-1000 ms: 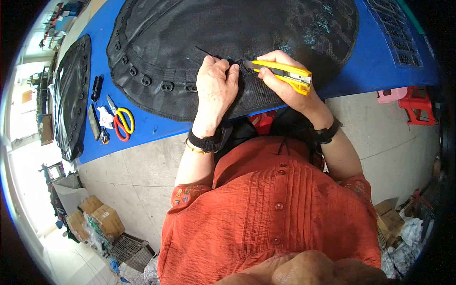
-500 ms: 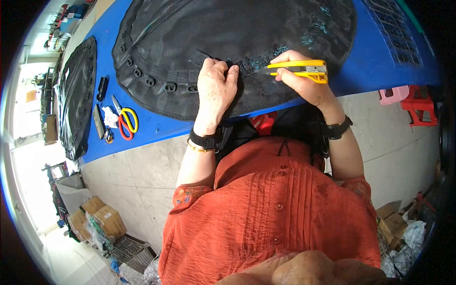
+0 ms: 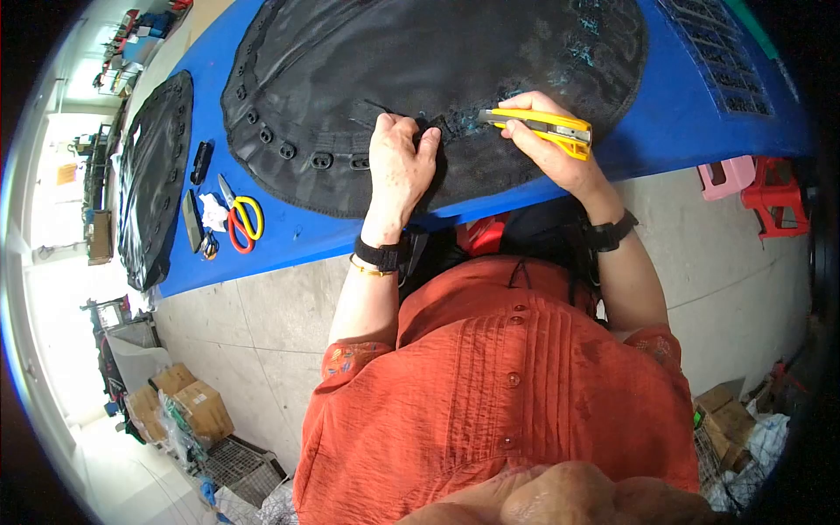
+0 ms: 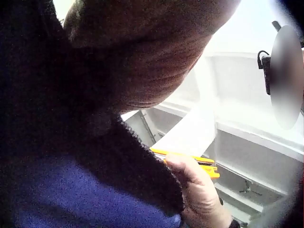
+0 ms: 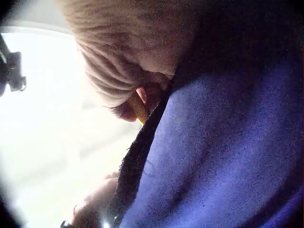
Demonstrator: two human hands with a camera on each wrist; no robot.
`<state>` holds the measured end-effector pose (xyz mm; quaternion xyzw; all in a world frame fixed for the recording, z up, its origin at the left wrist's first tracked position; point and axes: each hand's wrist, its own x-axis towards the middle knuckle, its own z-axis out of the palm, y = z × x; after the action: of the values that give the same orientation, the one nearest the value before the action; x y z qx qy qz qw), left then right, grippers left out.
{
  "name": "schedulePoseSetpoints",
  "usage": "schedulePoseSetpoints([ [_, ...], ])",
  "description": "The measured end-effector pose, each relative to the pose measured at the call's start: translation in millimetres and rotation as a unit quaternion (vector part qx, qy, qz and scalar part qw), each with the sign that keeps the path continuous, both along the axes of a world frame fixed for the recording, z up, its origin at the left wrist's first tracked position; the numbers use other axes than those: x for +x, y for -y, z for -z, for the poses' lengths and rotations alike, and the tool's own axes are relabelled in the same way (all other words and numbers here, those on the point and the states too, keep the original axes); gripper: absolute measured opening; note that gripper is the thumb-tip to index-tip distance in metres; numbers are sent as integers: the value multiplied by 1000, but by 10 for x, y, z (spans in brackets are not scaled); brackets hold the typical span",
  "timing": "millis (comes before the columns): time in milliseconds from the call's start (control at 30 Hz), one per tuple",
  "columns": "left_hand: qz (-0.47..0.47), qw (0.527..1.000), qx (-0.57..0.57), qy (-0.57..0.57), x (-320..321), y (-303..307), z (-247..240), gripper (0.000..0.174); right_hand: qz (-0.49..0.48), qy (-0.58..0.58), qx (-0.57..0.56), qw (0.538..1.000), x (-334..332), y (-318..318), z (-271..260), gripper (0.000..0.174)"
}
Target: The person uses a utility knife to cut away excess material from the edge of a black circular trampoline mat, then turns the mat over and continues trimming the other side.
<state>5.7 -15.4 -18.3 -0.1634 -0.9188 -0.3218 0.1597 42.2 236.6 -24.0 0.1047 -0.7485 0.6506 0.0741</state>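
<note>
A large oval piece of black mesh fabric with plastic eyelets along its border lies on the blue table. On its near part my left hand rests with curled fingers, pinching the fabric between thumb and forefinger. My right hand grips a yellow utility knife, its blade pointing left, close over a band of loose blue-green threads. The blade tip is a short way from the left thumb. In the left wrist view the knife handle shows beyond the fabric edge; the right wrist view is mostly palm and table cover.
Red-and-yellow scissors, small scissors, a crumpled white scrap and a black tool lie left on the blue table. Beyond them is another black fabric piece. Red and pink stools stand right.
My right hand drew the knife to the right, away from my left hand, then came partway back left. The left hand keeps its hold on the fabric.
</note>
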Motion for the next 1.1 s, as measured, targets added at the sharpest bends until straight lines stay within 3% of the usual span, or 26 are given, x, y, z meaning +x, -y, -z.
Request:
schedulePoseSetpoints([
  [467,6,1000,-20,-15,-43,39,67,34,15,-15,30,999,-8,5,70,17],
  [700,4,999,-48,16,-32,33,-24,48,6,-40,16,999,-18,6,95,18],
  [800,14,997,-71,30,-52,72,-23,62,2,-28,11,1000,-16,20,55,18],
  [1100,13,998,-61,33,-57,58,7,46,4,-27,20,999,-1,3,41,17],
])
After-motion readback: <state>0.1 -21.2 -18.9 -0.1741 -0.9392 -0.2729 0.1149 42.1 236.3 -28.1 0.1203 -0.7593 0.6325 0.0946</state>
